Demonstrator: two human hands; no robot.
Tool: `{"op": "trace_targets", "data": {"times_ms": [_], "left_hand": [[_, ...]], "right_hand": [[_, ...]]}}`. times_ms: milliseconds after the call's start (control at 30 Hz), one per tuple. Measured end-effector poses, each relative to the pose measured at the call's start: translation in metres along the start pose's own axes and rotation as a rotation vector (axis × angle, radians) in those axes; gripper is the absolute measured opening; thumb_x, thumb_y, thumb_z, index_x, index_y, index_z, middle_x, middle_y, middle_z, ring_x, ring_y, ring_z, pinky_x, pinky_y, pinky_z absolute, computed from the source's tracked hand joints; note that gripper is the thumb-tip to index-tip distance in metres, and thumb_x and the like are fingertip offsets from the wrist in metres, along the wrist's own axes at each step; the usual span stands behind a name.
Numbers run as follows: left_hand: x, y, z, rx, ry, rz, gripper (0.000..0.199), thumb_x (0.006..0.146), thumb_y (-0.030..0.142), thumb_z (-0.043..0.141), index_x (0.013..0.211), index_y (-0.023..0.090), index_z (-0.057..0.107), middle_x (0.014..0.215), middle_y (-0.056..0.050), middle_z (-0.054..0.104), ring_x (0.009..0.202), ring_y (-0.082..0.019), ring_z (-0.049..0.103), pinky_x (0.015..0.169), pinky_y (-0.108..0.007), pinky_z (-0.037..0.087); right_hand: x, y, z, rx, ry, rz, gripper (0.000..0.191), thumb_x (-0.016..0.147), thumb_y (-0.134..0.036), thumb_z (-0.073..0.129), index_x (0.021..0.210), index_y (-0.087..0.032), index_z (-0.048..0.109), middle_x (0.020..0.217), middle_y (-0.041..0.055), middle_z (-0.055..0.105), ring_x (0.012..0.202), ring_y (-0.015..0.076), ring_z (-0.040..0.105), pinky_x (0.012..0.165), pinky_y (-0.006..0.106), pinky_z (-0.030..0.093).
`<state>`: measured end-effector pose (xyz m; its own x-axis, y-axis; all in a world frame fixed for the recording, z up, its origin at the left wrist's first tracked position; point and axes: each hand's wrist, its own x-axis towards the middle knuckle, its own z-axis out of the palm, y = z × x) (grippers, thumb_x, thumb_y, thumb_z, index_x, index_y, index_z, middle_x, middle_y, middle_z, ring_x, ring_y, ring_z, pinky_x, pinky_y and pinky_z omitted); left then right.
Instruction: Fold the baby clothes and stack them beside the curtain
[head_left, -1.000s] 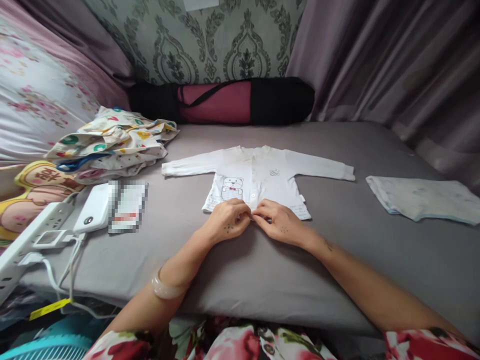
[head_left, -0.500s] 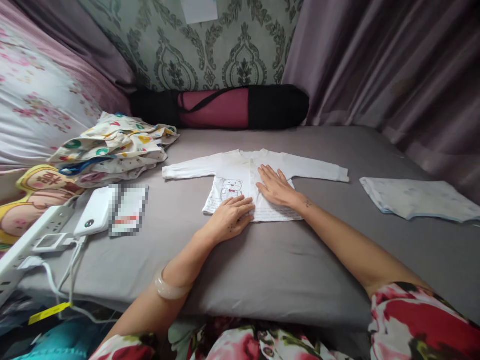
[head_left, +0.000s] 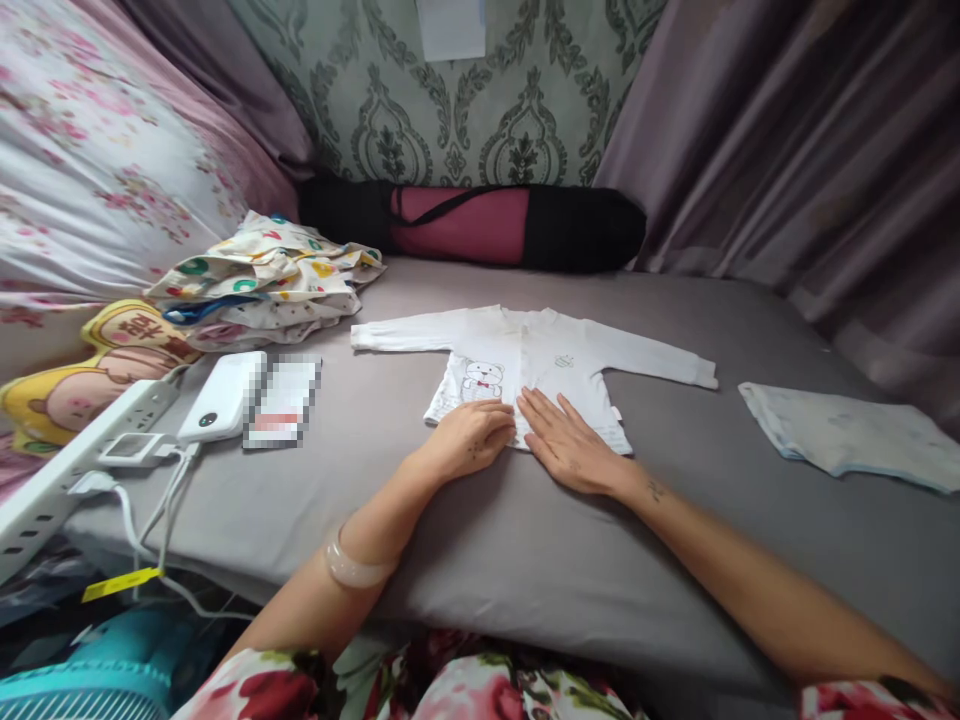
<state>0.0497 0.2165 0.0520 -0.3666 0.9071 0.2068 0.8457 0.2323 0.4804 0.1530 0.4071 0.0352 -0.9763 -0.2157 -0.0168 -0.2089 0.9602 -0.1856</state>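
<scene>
A small white long-sleeved shirt (head_left: 540, 350) with a bear print lies spread out on the grey sheet (head_left: 480, 580), both sleeves stretched sideways. My left hand (head_left: 474, 438) rests on the lower hem below the bear, its fingers bent and close together; whether they pinch any cloth cannot be made out. Flat on the lower front, just right of the middle, lies my right hand (head_left: 568, 445) with its fingers apart, holding nothing. The fingertips of both hands are near each other at the shirt's centre line.
Piled clothes (head_left: 277, 280) lie at the back left, a power bank (head_left: 223, 395) and power strip (head_left: 90, 465) nearer. A folded pale garment (head_left: 847, 430) is at the right. Behind lies a black and maroon bag (head_left: 465, 225).
My right hand has slid down the shirt toward the hem, uncovering a small green print. My left hand's fingers are more bent. The view has shifted a little to the left.
</scene>
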Motion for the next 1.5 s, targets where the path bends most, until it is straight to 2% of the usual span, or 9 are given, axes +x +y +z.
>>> {"op": "trace_targets", "data": {"times_ms": [167,300,467,600,733,833,1000,1200,1500], "left_hand": [[-0.002,-0.003,-0.007,0.002,0.024,-0.132,0.027,0.097,0.030,0.042,0.094,0.020,0.067,0.098,-0.006,0.071,0.094,-0.019,0.065,0.082,-0.028,0.048],[-0.003,-0.014,-0.008,0.084,0.128,-0.248,0.026,0.096,0.030,0.043,0.087,0.020,0.065,0.087,-0.006,0.069,0.085,-0.019,0.063,0.078,-0.029,0.046],[-0.009,-0.028,-0.010,0.303,0.260,-0.487,0.019,0.093,0.029,0.048,0.097,0.019,0.064,0.097,-0.010,0.065,0.094,-0.023,0.060,0.085,-0.034,0.045],[-0.013,-0.028,-0.018,0.388,0.170,-0.733,0.021,0.092,0.029,0.051,0.105,0.016,0.060,0.105,-0.013,0.063,0.101,-0.025,0.059,0.084,-0.032,0.045],[-0.013,-0.026,-0.026,0.334,0.054,-0.825,0.023,0.095,0.031,0.046,0.109,0.015,0.056,0.106,-0.012,0.067,0.102,-0.025,0.062,0.081,-0.031,0.045],[-0.013,-0.027,-0.028,0.287,0.009,-0.852,0.024,0.095,0.033,0.046,0.110,0.016,0.055,0.104,-0.012,0.069,0.099,-0.025,0.064,0.078,-0.031,0.044],[-0.016,-0.036,-0.034,0.182,0.002,-0.858,0.019,0.093,0.032,0.047,0.103,0.018,0.056,0.094,-0.009,0.069,0.093,-0.023,0.064,0.073,-0.029,0.043],[-0.023,-0.046,-0.043,0.003,-0.003,-0.878,0.011,0.085,0.021,0.048,0.092,0.017,0.056,0.084,-0.006,0.068,0.075,-0.017,0.061,0.062,-0.024,0.041],[-0.023,-0.046,-0.051,-0.137,-0.151,-0.917,0.010,0.072,0.018,0.049,0.066,0.016,0.058,0.054,-0.002,0.061,0.050,-0.014,0.056,0.051,-0.022,0.039]], "right_hand": [[-0.015,-0.013,-0.001,-0.009,0.001,-0.048,0.059,0.102,-0.040,0.024,0.154,-0.014,0.019,0.161,0.0138,0.012,0.148,0.0223,0.006,0.120,0.049,0.015],[-0.022,-0.021,-0.001,-0.013,-0.018,-0.042,0.060,0.102,-0.040,0.026,0.155,-0.013,0.017,0.160,0.0138,0.014,0.148,0.0228,0.008,0.121,0.048,0.015],[-0.033,-0.038,-0.014,0.024,-0.089,-0.090,0.063,0.100,-0.043,0.031,0.153,-0.010,0.024,0.159,0.0150,0.018,0.147,0.0259,0.014,0.120,0.048,0.019],[-0.031,-0.048,-0.034,0.164,-0.146,-0.191,0.056,0.101,-0.043,0.033,0.148,-0.013,0.039,0.155,0.0126,0.033,0.144,0.0253,0.028,0.119,0.044,0.026],[0.016,-0.040,-0.041,0.424,-0.084,-0.220,0.046,0.101,-0.035,0.031,0.143,-0.023,0.046,0.143,0.0059,0.053,0.130,0.0194,0.049,0.112,0.037,0.038],[0.077,-0.026,-0.031,0.407,0.060,-0.012,0.053,0.098,-0.031,0.032,0.148,-0.012,0.037,0.153,0.0127,0.037,0.142,0.0226,0.032,0.118,0.042,0.025],[0.154,-0.011,-0.005,0.242,0.050,0.341,0.061,0.098,-0.031,0.028,0.151,0.000,0.023,0.160,0.0181,0.017,0.148,0.0258,0.012,0.120,0.042,0.012],[0.164,-0.011,0.015,0.071,0.109,0.391,0.066,0.099,-0.042,0.021,0.152,-0.001,0.023,0.160,0.0148,0.016,0.148,0.0240,0.008,0.120,0.042,0.003],[0.163,-0.032,0.012,0.049,0.049,0.441,0.065,0.099,-0.037,0.020,0.152,0.001,0.021,0.161,0.0165,0.013,0.148,0.0265,0.008,0.119,0.042,0.005]]}}
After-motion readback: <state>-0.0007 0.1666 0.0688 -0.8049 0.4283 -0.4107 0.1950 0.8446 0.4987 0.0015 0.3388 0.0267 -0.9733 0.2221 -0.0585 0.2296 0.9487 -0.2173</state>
